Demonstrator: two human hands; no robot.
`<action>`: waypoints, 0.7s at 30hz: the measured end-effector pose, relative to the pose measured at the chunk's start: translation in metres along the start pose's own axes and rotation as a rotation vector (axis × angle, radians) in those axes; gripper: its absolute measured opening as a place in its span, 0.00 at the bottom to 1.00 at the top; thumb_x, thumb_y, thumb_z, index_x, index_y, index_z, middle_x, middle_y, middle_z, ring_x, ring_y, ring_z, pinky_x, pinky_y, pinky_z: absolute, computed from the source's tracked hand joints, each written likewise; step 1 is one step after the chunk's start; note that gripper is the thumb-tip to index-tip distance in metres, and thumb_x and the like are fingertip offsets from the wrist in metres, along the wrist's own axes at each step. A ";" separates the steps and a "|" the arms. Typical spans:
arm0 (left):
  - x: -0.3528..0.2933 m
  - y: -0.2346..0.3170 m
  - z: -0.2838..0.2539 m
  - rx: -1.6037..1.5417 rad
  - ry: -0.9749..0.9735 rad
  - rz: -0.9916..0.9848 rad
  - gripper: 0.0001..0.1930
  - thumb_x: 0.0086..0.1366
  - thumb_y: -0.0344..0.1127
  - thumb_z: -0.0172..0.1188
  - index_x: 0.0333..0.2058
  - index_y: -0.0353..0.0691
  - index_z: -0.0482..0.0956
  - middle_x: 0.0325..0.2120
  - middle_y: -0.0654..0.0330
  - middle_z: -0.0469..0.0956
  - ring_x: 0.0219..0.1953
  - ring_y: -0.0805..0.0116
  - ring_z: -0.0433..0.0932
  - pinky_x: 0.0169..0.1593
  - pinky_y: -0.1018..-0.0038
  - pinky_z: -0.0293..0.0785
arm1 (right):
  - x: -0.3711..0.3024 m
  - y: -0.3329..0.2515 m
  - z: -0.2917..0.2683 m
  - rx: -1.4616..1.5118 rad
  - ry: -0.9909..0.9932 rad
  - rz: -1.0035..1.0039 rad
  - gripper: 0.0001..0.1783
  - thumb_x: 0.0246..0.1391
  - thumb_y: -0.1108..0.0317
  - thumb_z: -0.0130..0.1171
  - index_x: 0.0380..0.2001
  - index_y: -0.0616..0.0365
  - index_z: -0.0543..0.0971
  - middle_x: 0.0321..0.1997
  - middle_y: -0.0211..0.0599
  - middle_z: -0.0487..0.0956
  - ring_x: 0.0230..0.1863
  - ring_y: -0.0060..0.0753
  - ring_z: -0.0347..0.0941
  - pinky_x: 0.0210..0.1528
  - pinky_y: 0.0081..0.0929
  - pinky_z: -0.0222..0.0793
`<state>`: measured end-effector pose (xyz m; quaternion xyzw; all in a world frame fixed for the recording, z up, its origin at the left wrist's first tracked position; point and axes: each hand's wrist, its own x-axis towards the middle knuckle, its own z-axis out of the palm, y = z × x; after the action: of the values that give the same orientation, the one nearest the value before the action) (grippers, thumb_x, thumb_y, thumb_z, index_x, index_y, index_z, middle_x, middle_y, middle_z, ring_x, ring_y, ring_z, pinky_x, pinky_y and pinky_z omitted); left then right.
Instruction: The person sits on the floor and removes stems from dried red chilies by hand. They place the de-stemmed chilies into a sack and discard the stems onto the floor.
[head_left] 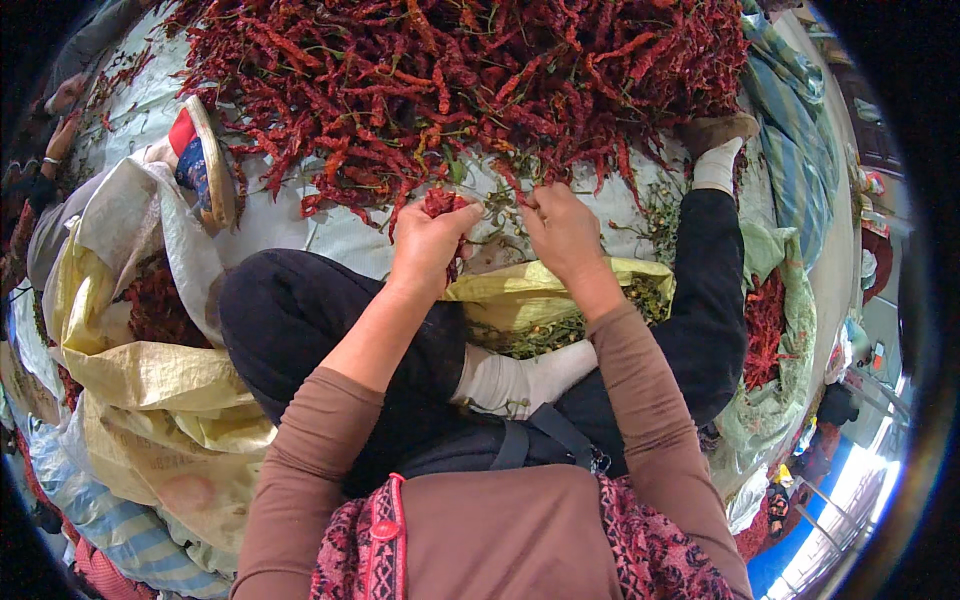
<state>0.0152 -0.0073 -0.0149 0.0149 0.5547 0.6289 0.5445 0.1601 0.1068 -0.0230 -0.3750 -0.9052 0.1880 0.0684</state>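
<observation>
My left hand (432, 240) is closed around a small bunch of dried red chilies (440, 203), some poking out above the fingers and some below the palm. To its right, my right hand (566, 232) is closed in a pinch. A wrinkled dried red chili (511, 181) reaches down to those fingertips, though the exact grip is partly hidden. Just beyond both hands lies a large heap of dried red chilies (450, 80), many with stems on. Loose stems and bits (500, 222) are scattered on the white sheet between the hands.
A yellow sack (515, 283) with greenish stems lies between my legs. Open sacks with red chilies stand on both sides, a yellowish sack (150, 390) left and a pale green sack (800, 330) right. Someone's shoe (205, 175) and another person's hand (62, 135) show at left.
</observation>
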 end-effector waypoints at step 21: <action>0.003 0.003 0.000 0.008 -0.003 -0.018 0.06 0.55 0.30 0.59 0.21 0.40 0.74 0.16 0.66 0.72 0.15 0.77 0.66 0.20 0.77 0.61 | 0.037 0.034 0.002 -0.082 -0.152 0.521 0.26 0.42 0.48 0.60 0.30 0.64 0.78 0.32 0.53 0.79 0.40 0.50 0.76 0.43 0.42 0.70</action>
<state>0.0119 -0.0047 -0.0151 0.0131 0.5564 0.6217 0.5511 0.1557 0.1540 -0.0385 -0.5823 -0.7878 0.1898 -0.0655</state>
